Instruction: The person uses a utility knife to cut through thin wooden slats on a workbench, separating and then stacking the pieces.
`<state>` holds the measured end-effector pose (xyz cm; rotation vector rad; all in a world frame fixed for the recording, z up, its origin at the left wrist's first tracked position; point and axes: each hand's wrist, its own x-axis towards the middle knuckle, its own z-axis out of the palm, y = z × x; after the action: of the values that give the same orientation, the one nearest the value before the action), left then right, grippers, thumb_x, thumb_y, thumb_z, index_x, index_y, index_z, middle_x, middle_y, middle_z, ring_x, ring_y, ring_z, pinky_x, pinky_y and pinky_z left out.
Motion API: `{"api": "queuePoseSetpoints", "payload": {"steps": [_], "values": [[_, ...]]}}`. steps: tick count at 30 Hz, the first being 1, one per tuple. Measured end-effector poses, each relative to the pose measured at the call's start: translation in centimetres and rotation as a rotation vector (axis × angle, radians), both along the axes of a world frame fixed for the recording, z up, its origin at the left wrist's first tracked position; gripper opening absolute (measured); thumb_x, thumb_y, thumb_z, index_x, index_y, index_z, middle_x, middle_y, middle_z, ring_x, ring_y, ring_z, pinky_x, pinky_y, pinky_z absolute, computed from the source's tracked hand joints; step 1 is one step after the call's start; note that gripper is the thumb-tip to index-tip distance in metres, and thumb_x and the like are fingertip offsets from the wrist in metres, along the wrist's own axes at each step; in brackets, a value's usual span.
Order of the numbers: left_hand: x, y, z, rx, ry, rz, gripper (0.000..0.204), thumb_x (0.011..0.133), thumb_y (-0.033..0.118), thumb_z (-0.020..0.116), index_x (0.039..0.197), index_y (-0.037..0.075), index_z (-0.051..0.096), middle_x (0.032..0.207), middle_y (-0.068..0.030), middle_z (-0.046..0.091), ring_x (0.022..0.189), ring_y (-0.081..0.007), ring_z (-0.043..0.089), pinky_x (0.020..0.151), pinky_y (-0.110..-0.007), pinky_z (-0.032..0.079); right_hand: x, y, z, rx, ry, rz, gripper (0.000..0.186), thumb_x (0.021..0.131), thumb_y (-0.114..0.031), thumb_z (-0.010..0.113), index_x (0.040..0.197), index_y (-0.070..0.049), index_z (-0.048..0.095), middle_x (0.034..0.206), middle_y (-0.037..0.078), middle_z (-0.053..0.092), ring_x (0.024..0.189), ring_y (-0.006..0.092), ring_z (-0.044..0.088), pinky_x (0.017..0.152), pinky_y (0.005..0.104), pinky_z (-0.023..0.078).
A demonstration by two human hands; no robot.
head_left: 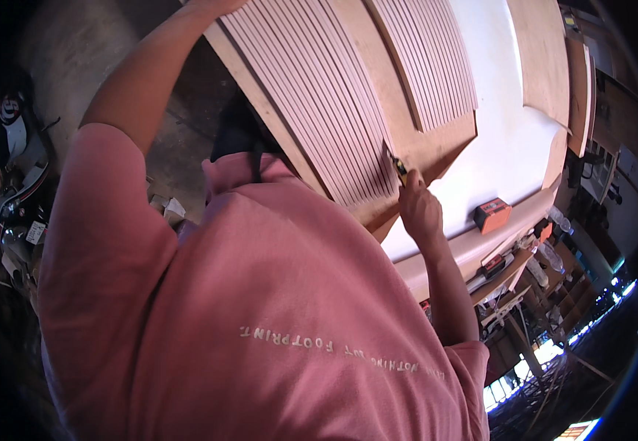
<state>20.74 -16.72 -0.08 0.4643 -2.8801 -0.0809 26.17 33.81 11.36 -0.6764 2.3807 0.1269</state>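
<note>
My right hand [420, 209] is closed round a small yellow-and-black utility knife [401, 170]. Its tip meets the edge of a pale grooved panel [312, 95], close to the panel's near right corner. This panel lies on a brown board [374, 81], its grooves running lengthwise. At the upper left, my left hand [216, 6] is at the far left edge of the same panel; the picture's border cuts off its fingers. A second, similar grooved panel [433, 59] lies to the right on the board, apart from the knife.
Under the board spreads a white tabletop [499, 95], with an orange-and-black box [493, 215] near its edge. Plastic bottles [550, 253] and tools crowd a lower shelf at the right. A motorbike [18, 195] stands at the far left. Brown sheets [543, 59] lie at the upper right.
</note>
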Motion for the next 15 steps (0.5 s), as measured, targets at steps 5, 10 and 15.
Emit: {"api": "queuePoseSetpoints", "payload": {"steps": [5, 10, 15], "values": [[-0.1, 0.6, 0.6, -0.019, -0.066, 0.01, 0.064, 0.101, 0.054, 0.055, 0.155, 0.021, 0.047, 0.145, -0.0173, 0.049, 0.14, -0.0344, 0.039, 0.113, -0.057, 0.032, 3.9, 7.5, 0.6, 0.099, -0.053, -0.09, 0.02, 0.103, -0.018, 0.055, 0.113, -0.003, 0.048, 0.093, 0.024, 0.069, 0.08, 0.046, 0.07, 0.067, 0.0548, 0.056], [-0.7, 1.1, 0.8, -0.042, -0.113, 0.018, 0.066, 0.101, 0.055, 0.053, 0.157, 0.021, 0.045, 0.145, -0.017, 0.049, 0.141, -0.0341, 0.039, 0.112, -0.056, 0.033, 5.7, 9.6, 1.5, 0.192, -0.076, -0.168, 0.019, 0.103, -0.019, 0.055, 0.11, -0.004, 0.047, 0.097, 0.023, 0.07, 0.083, 0.0467, 0.07, 0.072, 0.0576, 0.055], [-0.6, 1.2, 1.2, -0.08, -0.126, 0.019, 0.065, 0.102, 0.055, 0.052, 0.157, 0.022, 0.045, 0.145, -0.0163, 0.05, 0.137, -0.0333, 0.041, 0.111, -0.055, 0.034, 6.5, 11.4, 2.2, 0.209, -0.076, -0.177, 0.021, 0.103, -0.02, 0.056, 0.11, -0.003, 0.046, 0.096, 0.023, 0.07, 0.083, 0.0469, 0.07, 0.073, 0.0575, 0.055]]}}
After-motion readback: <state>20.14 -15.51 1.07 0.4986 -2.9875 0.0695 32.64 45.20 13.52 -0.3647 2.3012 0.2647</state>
